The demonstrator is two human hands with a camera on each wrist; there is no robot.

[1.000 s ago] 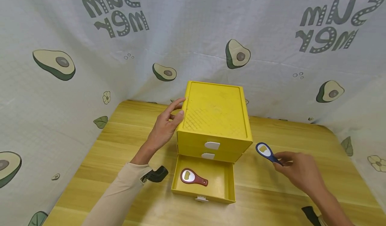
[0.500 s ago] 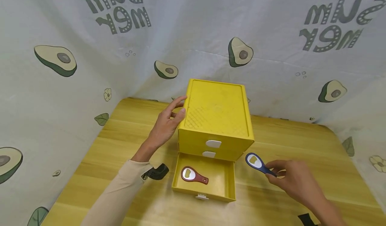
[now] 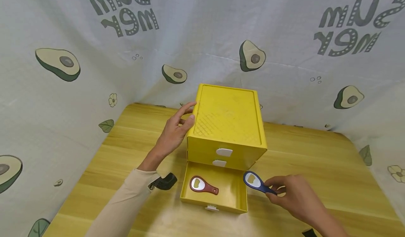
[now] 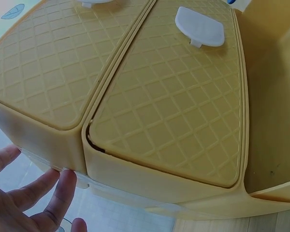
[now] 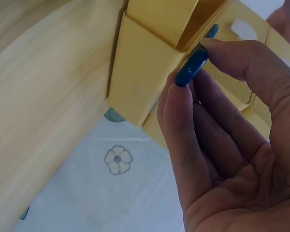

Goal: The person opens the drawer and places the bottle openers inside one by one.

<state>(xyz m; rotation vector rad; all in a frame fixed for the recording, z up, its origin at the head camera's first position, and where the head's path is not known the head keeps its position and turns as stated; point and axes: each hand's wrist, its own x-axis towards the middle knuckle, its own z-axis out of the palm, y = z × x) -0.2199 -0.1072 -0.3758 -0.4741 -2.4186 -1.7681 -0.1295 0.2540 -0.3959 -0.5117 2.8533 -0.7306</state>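
Note:
A yellow drawer cabinet (image 3: 229, 114) stands on the table with its bottom drawer (image 3: 232, 187) pulled out. Inside that drawer lies a red bottle opener (image 3: 207, 187), its head to the left. My right hand (image 3: 295, 194) pinches the handle end of a blue bottle opener (image 3: 253, 179) between thumb and fingers; its head is at the drawer's right wall. In the right wrist view the blue opener (image 5: 192, 66) shows edge-on. My left hand (image 3: 172, 133) rests against the cabinet's left side, and in the left wrist view its fingers (image 4: 63, 193) touch the side wall without curling round it.
The two upper drawers are closed, with white pull tabs (image 3: 224, 152) on their fronts. Wooden tabletop (image 3: 316, 152) extends on both sides of the cabinet. Behind it hangs a pale curtain (image 3: 202, 29) printed with avocados.
My right hand has carried the blue bottle opener left and toward me, from beside the cabinet to the drawer's right wall. The left hand stays at the cabinet's side.

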